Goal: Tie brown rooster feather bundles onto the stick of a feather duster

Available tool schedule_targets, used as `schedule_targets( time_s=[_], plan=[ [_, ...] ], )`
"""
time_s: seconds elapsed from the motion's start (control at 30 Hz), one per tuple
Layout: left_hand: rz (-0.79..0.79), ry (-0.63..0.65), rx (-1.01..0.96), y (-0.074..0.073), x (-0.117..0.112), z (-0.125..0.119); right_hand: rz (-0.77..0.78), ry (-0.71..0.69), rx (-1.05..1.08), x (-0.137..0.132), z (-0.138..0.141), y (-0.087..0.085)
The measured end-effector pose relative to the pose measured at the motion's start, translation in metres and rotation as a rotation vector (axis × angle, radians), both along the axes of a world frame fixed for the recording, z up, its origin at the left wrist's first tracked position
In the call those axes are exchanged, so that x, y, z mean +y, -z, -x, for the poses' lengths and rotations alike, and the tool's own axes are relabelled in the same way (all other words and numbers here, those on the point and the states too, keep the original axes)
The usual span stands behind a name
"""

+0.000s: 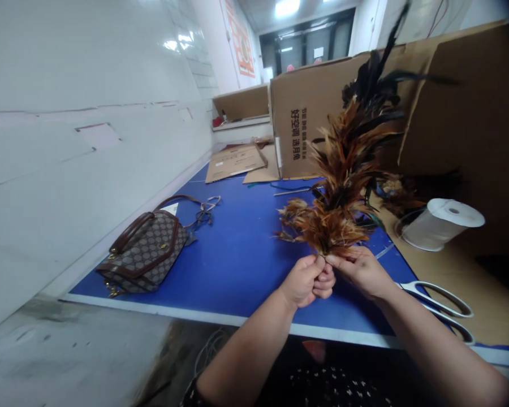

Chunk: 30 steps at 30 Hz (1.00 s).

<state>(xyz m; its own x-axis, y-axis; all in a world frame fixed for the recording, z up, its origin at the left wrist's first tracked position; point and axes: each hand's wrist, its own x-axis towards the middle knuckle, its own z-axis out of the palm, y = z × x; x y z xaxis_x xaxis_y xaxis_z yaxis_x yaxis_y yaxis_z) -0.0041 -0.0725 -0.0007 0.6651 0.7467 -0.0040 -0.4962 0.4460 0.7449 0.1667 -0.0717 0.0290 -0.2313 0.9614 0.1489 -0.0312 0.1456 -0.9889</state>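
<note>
A tall bunch of brown, orange and black feathers stands upright above the blue table, near its front edge. My left hand is closed in a pinch at the base of the bunch. Beside it, my right hand grips the same base from the right, fingers curled. The two hands touch each other under the feathers. What binds the feather base is hidden by my fingers.
A brown patterned handbag lies at the left with keys behind it. White-handled scissors lie at the right front, a spool of white thread behind them. Cardboard boxes stand at the back, loose feathers near them.
</note>
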Motion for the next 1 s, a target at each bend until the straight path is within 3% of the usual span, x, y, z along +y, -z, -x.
schedule_targets(
  time_s=[0.17,0.27,0.4,0.63,0.9,1.0],
  plan=[
    [-0.070,-0.281,0.146,0.012,-0.002,-0.016,0.026,0.130,0.006,0.001,0.003,0.013],
    [-0.045,-0.318,0.156,0.012,-0.003,-0.017,0.002,0.143,0.000,0.003,0.006,0.013],
    [0.042,-0.296,0.128,0.005,-0.004,-0.013,-0.032,0.065,-0.036,0.003,0.007,0.007],
    [0.168,-0.220,0.007,0.001,-0.004,-0.009,0.095,-0.067,0.046,0.003,0.008,0.007],
    [0.166,-0.001,-0.084,0.000,0.000,0.001,0.156,-0.054,0.081,-0.002,0.009,-0.004],
    [0.173,-0.001,-0.078,-0.001,0.001,0.002,0.156,-0.043,0.086,-0.003,0.011,-0.004]
  ],
)
